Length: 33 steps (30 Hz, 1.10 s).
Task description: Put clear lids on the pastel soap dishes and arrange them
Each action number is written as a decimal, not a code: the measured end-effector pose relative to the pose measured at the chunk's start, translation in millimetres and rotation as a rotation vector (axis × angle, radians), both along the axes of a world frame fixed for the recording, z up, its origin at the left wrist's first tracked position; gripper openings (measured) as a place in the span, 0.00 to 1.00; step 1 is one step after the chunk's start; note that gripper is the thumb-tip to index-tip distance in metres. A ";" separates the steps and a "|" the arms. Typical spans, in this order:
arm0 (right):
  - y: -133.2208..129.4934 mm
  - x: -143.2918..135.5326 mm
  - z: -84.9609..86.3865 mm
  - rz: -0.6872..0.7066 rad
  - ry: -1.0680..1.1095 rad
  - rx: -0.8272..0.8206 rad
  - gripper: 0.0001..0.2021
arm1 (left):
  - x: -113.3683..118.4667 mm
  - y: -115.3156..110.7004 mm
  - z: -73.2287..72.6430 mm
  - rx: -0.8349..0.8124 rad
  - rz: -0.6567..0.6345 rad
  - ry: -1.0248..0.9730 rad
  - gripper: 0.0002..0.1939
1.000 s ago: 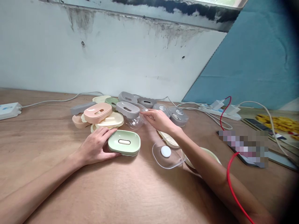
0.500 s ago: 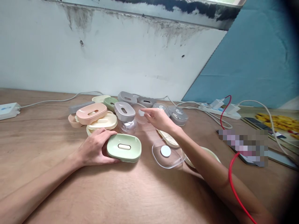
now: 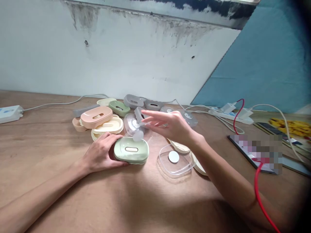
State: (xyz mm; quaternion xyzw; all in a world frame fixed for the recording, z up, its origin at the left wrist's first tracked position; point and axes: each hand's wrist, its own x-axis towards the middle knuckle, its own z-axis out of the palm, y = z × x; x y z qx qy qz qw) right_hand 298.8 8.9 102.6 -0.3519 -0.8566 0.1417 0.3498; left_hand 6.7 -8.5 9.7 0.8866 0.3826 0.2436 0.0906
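Pale green dish [image 3: 131,156] sits upright on the wooden table [image 3: 97,200], in front of the pile, a cream slot showing in its centre. Left hand [image 3: 103,153]: fingers and thumb apart, clamped around the dish's left end. Right hand [image 3: 170,126]: index finger extended, the other fingers close together; a clear piece [image 3: 143,132] with a whitish disc is pinched at the fingertips, tilted over the dish's far right rim. Whether it touches the rim cannot be determined.

Behind lie a peach dish [image 3: 96,117], cream pieces [image 3: 109,125], a darker green dish [image 3: 119,108] and grey dishes [image 3: 133,101]. Nearer the right forearm, a clear lid [image 3: 167,169] with a white disc rests on the table.

Obscured: one grey dish behind the right fingertips; cream parts beneath the right forearm; the clear piece's outline, blurred. The red cable [image 3: 261,197] is cut off at the bottom edge; the device screen [image 3: 262,152] is pixelated.

Markings: round labels [image 3: 134,124] carry dark print, too small to read. Blue marking on the left power strip [image 3: 11,114] is illegible.
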 end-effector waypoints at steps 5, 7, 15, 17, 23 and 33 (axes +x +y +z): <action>-7.5 -12.4 -1.9 0.116 -0.042 -0.020 0.13 | 0.4 -1.2 -0.1 0.048 0.002 0.024 0.43; -9.0 -13.9 -0.5 0.179 -0.058 -0.088 0.20 | 0.5 -1.3 0.0 0.034 0.009 0.024 0.43; -21.3 -20.9 -2.5 0.208 -0.371 -0.298 0.28 | -1.7 2.6 -0.4 0.045 0.017 0.004 0.41; -23.3 -23.0 -6.7 0.192 -0.386 -0.327 0.35 | -2.7 3.8 -1.5 0.049 0.012 -0.004 0.41; -24.7 -30.0 -20.3 0.205 -0.507 -0.294 0.45 | -4.0 5.4 -2.8 0.083 -0.011 0.011 0.39; -20.1 -25.5 -24.6 0.165 -0.519 -0.267 0.38 | -4.1 4.9 -0.4 0.036 0.014 0.002 0.42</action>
